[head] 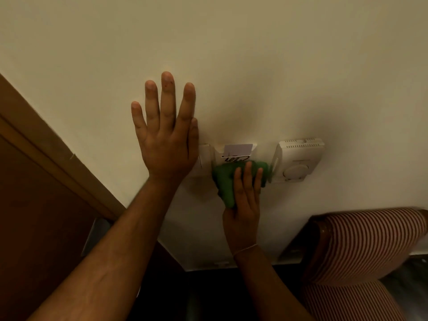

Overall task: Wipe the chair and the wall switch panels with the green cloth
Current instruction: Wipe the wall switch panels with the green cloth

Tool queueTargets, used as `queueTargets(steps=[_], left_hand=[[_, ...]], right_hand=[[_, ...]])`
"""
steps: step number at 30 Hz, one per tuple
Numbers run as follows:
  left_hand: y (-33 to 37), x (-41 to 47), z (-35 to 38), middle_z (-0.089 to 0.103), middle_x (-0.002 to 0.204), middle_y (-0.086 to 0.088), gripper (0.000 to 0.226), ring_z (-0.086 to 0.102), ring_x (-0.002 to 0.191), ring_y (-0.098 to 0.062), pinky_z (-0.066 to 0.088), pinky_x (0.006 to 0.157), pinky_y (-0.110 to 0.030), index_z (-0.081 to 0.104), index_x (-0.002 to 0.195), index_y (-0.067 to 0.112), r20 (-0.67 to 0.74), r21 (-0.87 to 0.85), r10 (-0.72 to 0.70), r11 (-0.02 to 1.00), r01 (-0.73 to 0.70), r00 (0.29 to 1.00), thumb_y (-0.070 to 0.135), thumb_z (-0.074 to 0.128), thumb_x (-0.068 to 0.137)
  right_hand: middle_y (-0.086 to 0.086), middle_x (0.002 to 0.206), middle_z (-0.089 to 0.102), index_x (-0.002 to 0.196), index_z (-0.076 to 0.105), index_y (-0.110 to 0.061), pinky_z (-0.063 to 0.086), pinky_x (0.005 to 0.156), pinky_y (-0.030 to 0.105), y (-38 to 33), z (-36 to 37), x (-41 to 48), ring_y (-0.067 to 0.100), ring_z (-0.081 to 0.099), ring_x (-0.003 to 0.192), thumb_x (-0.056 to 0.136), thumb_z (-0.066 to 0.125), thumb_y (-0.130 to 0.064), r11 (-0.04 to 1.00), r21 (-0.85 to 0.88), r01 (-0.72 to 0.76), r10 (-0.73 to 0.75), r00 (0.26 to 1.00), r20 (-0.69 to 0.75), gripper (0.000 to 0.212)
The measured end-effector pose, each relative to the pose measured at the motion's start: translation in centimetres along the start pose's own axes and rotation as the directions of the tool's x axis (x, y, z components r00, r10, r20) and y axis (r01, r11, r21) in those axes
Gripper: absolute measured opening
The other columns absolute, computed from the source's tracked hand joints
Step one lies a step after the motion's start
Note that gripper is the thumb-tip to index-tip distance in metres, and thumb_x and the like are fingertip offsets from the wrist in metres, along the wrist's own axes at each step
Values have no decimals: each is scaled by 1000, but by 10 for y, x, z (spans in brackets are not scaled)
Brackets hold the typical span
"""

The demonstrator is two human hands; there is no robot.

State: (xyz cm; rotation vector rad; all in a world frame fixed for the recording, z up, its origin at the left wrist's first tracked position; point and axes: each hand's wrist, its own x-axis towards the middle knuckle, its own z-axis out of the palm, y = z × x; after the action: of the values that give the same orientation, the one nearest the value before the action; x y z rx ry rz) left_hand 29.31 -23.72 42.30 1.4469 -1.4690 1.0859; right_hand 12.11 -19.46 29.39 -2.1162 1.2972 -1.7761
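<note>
My right hand [244,205] presses the green cloth [225,181] against a white key-card holder panel [236,152] on the wall; a card sticks out of its top. The cloth covers the panel's lower part. My left hand [165,133] lies flat on the cream wall with fingers spread, its palm edge over a white switch panel [203,158] left of the card holder. A white thermostat [297,161] with a round dial is mounted to the right of the cloth. The striped chair [370,249] stands at the lower right, its back against the wall.
A brown wooden door and frame [46,181] fill the left side, with a metal handle plate [97,235] near my left forearm. The cream wall [231,54] spreads above. The dark floor lies below between door and chair.
</note>
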Motion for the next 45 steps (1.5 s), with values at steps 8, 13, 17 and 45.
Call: queueTargets(steps=[8,13,17,45], left_hand=[[-2,0,4,-16,186,4,63,-13,173,-21,-6,139,-51,1,179,31,-27,25,23,999,-23,999,39,25,121],[-3,1,5,4,184,-7,64,-14,172,-20,-6,139,-51,0,179,33,-12,15,-1,1000,1,1000,39,26,121],[-2,0,5,8,180,-9,64,-14,172,-19,-6,139,-51,0,179,32,-12,18,-3,1000,3,1000,38,26,121],[-2,-1,7,13,179,-10,66,-11,172,-19,-1,139,-53,2,179,33,-43,18,15,1000,-14,999,38,32,120]], right_hand=[[5,169,36,158,39,-8,13,137,41,-14,16,3,25,12,167,113,32,-5,977,-71,201,-192,974,118,46],[0,171,26,160,31,-8,17,136,44,15,-13,5,28,10,166,113,41,-5,999,-50,0,-1,1000,-19,49],[-11,177,11,160,27,-10,12,137,40,-3,-5,6,24,5,167,113,39,-7,999,18,-32,32,999,-34,49],[-1,172,24,159,30,-8,24,133,52,17,-15,7,27,12,165,109,53,0,993,-38,109,-110,994,-7,55]])
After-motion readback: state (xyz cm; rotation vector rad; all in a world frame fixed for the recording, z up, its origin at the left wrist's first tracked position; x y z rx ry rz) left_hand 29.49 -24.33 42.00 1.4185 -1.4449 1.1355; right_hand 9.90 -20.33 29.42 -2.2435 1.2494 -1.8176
